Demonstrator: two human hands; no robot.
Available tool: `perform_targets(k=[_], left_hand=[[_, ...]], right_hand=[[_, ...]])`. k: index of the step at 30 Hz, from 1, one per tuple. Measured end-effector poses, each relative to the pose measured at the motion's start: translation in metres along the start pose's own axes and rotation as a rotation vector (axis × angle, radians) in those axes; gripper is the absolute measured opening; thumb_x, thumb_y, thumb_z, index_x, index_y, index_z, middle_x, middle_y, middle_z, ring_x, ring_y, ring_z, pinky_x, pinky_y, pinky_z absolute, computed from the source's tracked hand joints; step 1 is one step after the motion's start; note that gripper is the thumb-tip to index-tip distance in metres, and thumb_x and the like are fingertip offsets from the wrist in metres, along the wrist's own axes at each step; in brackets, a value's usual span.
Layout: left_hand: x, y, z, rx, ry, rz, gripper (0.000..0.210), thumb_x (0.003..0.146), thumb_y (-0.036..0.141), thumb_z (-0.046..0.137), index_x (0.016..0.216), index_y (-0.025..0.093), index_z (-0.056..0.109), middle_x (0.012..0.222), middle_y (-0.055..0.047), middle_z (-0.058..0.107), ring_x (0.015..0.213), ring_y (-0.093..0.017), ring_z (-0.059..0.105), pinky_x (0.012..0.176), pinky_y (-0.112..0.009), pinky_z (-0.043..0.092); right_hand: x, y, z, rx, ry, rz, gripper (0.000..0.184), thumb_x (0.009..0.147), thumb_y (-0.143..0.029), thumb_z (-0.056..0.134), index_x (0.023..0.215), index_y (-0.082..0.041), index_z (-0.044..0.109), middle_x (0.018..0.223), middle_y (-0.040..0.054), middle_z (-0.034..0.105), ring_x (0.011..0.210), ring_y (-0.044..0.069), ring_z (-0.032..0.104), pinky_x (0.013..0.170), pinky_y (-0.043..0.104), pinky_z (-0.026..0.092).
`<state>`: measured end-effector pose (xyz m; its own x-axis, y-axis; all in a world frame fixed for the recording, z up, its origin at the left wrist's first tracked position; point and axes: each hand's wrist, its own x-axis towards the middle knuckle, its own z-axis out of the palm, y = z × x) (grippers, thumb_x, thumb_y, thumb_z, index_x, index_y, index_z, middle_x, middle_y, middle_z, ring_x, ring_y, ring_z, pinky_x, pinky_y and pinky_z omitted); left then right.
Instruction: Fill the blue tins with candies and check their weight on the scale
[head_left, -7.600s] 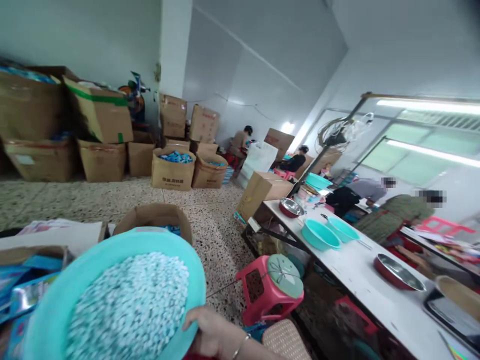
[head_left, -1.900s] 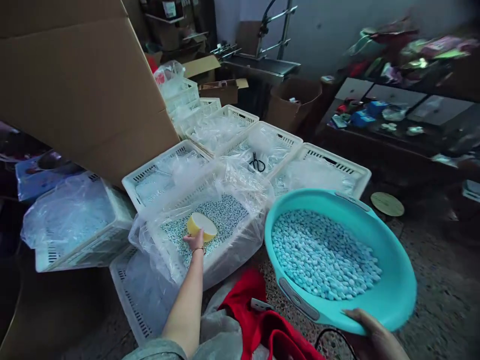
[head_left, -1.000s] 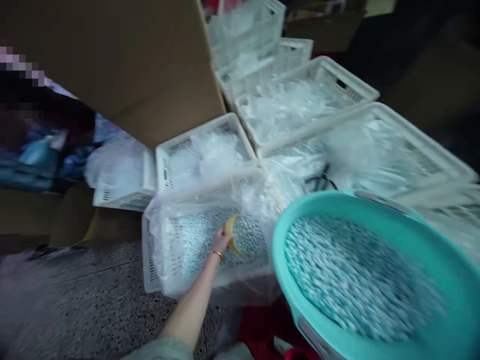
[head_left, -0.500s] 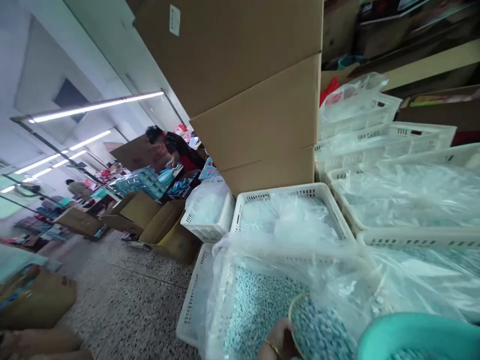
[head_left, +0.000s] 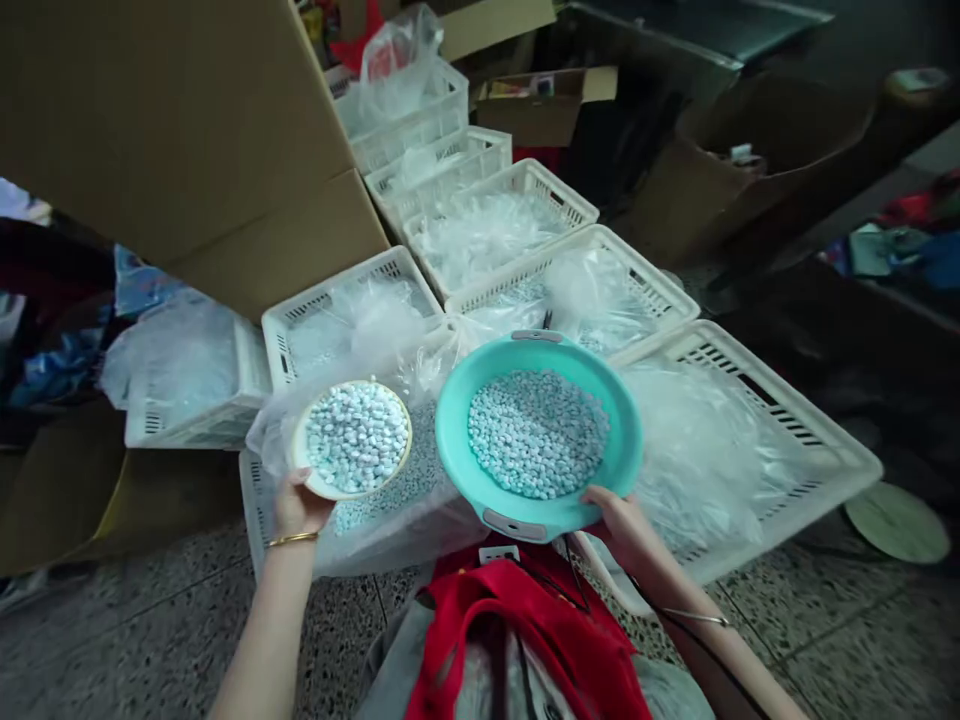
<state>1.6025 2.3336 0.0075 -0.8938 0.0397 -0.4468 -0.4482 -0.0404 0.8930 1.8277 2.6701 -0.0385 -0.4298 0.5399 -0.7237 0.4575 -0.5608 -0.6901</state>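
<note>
My left hand [head_left: 300,503] grips the rim of a small cream bowl [head_left: 407,455] heaped with pale blue-white pellets [head_left: 357,437], perhaps candies. The bowl is over a plastic-lined white crate [head_left: 253,510] that holds more of the same small pieces. To its right, my right hand [head_left: 616,518] is closed on the near right rim of a wide turquoise basin [head_left: 459,425]. A layer of the same pellets [head_left: 536,432] covers the basin's bottom. The fingers under both vessels are mostly hidden.
Several white slotted crates [head_left: 832,455] with clear plastic bags surround the vessels. A large cardboard sheet or box [head_left: 225,130] stands at the upper left. Open cardboard boxes [head_left: 540,120] are at the back. A round lid-like disc [head_left: 896,522] lies on the speckled floor [head_left: 847,610] at right.
The view has swung right and down, bringing the bowl, basin and both arms fully into sight. The bowl shows heaped with pellets, held apart from the basin.
</note>
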Motion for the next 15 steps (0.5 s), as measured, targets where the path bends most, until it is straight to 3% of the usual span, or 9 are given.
perform_targets(k=[3, 6, 8, 11, 15], left_hand=[[-0.011, 0.029, 0.029, 0.066, -0.167, 0.095, 0.062, 0.071, 0.044, 0.055, 0.128, 0.022, 0.053, 0.114, -0.004, 0.067, 0.114, -0.029, 0.058, 0.091, -0.046, 0.050], [-0.014, 0.038, 0.084, 0.266, -0.292, 0.121, 0.070, 0.066, 0.044, 0.061, 0.130, 0.015, 0.052, 0.115, -0.008, 0.066, 0.109, -0.032, 0.060, 0.090, -0.048, 0.052], [-0.014, 0.032, 0.124, 0.498, -0.337, 0.241, 0.077, 0.062, 0.042, 0.068, 0.131, 0.015, 0.051, 0.118, -0.010, 0.063, 0.109, -0.032, 0.060, 0.093, -0.050, 0.051], [-0.022, 0.012, 0.170, 0.943, -0.402, 0.661, 0.085, 0.056, 0.033, 0.076, 0.135, 0.017, 0.049, 0.127, -0.013, 0.054, 0.116, -0.034, 0.053, 0.102, -0.052, 0.045], [-0.036, -0.012, 0.189, 1.305, -0.597, 1.246, 0.083, 0.061, 0.027, 0.076, 0.138, 0.021, 0.046, 0.133, -0.016, 0.044, 0.122, -0.036, 0.046, 0.102, -0.053, 0.044]], right_hand=[[0.000, -0.004, 0.010, 0.083, -0.022, 0.102, 0.020, 0.053, -0.023, 0.059, 0.062, -0.022, 0.042, 0.049, -0.0094, 0.041, 0.045, 0.008, 0.037, 0.043, 0.022, 0.038], [-0.001, -0.003, 0.012, 0.111, -0.055, 0.127, 0.020, 0.052, -0.022, 0.056, 0.065, -0.022, 0.042, 0.048, -0.0086, 0.041, 0.046, 0.010, 0.040, 0.042, 0.023, 0.040], [0.001, -0.002, 0.012, 0.130, -0.050, 0.143, 0.020, 0.051, -0.021, 0.055, 0.067, -0.022, 0.044, 0.048, -0.0080, 0.042, 0.047, 0.011, 0.042, 0.043, 0.024, 0.043], [0.004, -0.001, 0.012, 0.162, -0.045, 0.130, 0.022, 0.050, -0.019, 0.055, 0.070, -0.022, 0.046, 0.049, -0.0075, 0.045, 0.048, 0.013, 0.044, 0.043, 0.026, 0.046], [0.008, -0.001, 0.011, 0.199, -0.036, 0.118, 0.021, 0.050, -0.019, 0.054, 0.069, -0.022, 0.045, 0.048, -0.0079, 0.044, 0.045, 0.012, 0.043, 0.039, 0.024, 0.040]])
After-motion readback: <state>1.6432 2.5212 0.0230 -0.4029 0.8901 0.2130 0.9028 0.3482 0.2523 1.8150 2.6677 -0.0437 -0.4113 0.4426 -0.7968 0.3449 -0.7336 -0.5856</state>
